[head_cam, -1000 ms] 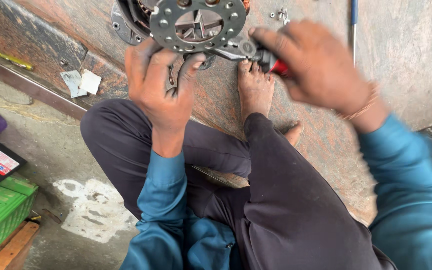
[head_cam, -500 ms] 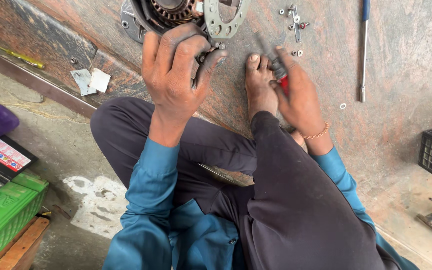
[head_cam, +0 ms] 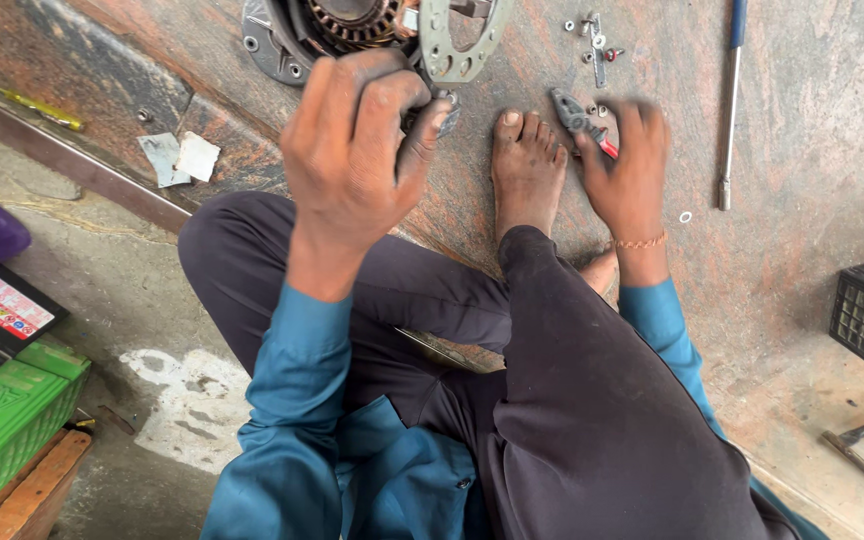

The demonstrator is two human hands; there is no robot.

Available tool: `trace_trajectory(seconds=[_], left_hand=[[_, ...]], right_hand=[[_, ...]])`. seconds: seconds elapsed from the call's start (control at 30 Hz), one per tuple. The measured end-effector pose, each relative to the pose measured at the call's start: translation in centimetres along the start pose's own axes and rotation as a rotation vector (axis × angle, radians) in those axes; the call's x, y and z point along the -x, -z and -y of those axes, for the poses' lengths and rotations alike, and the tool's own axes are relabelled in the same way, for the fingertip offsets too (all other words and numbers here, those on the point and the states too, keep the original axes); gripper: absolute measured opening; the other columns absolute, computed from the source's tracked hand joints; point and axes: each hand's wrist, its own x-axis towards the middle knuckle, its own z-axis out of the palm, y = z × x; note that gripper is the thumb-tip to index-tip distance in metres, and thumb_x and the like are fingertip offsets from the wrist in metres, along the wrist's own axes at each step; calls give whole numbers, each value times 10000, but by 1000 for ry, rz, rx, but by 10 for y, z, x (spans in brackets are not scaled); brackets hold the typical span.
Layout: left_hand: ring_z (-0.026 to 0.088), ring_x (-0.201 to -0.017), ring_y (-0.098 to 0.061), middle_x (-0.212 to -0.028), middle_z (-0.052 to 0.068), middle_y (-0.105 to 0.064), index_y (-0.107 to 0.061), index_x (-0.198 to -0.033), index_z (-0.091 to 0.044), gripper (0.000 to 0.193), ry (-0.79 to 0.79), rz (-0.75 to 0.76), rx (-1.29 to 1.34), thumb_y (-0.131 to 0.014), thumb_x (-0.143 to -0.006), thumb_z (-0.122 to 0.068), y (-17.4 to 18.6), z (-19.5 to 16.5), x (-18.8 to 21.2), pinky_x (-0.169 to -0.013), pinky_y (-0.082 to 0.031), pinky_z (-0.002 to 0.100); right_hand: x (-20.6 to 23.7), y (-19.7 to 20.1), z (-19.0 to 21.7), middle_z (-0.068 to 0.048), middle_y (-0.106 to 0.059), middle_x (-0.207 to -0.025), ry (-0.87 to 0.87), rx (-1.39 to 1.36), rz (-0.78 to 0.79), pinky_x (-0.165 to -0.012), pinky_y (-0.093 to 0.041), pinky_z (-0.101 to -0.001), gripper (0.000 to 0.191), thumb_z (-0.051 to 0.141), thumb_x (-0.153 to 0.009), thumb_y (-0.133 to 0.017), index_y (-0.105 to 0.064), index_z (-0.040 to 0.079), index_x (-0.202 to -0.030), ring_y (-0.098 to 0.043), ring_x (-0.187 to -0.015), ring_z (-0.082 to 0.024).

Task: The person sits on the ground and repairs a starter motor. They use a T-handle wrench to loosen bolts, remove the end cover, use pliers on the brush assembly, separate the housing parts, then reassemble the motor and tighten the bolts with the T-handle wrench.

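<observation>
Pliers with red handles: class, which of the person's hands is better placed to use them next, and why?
Right. The right hand already rests on the pliers beside the bare foot. The left hand is raised near the round metal assembly, its grip closed on a small dark part.

Left hand point(head_cam: 357, 150) up in the middle, fingers curled on a small dark part point(head_cam: 440, 108). Right hand point(head_cam: 627, 165) flat on the stone floor point(head_cam: 802, 130), on red-handled pliers point(head_cam: 580, 118). Round metal motor piece point(head_cam: 372, 30) at the top. Bare foot point(head_cam: 527, 165) between the hands.

Polished mottled stone floor point(head_cam: 812, 120) – dull grey metal plate point(head_cam: 462, 45), red-plastic-handled pliers point(head_cam: 582, 120).
</observation>
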Motion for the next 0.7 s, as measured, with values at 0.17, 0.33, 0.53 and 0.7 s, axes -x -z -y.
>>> trace_trajectory(seconds=[0.17, 0.33, 0.53, 0.7], left_hand=[[204, -900, -609, -1146, 19, -622, -544, -1245, -135, 304, -67, 74, 27, -796, -1074, -134, 11, 7, -8, -651, -489, 345], [218, -894, -587, -1090, 18, -615, -528, -1221, -146, 338, -64, 79, 29, -817, -1049, -183, 9, 8, -5, -628, -464, 351], [217, -868, -552, -997, 34, -580, -470, -1190, -141, 509, -16, -34, 164, -940, -1007, -206, 0, 14, -1, -651, -425, 358], [205, -777, -530, -882, 38, -582, -428, -1126, -124, 584, 10, -106, 293, -975, -922, -144, -6, 15, 0, -679, -432, 347]], right_hand=[[-76, 27, 62, -89, -610, -1296, -21, -1065, 132, -1064, -540, -351, 379, 247, -1044, -693, -545, 33, -1319, -632, -1201, -193], [-112, 48, 110, -41, -672, -1132, 21, -1197, 157, -899, -552, -298, 232, 127, -1142, -774, -615, -10, -1242, -632, -1013, -128], [-111, 60, 130, -21, -697, -1054, -93, -1148, 88, -805, -580, -265, 161, 103, -1121, -720, -644, -5, -1213, -682, -906, -104], [-113, 52, 134, -12, -709, -1063, -138, -1254, 90, -802, -590, -268, 172, 116, -1115, -711, -631, 7, -1222, -691, -933, -102]])
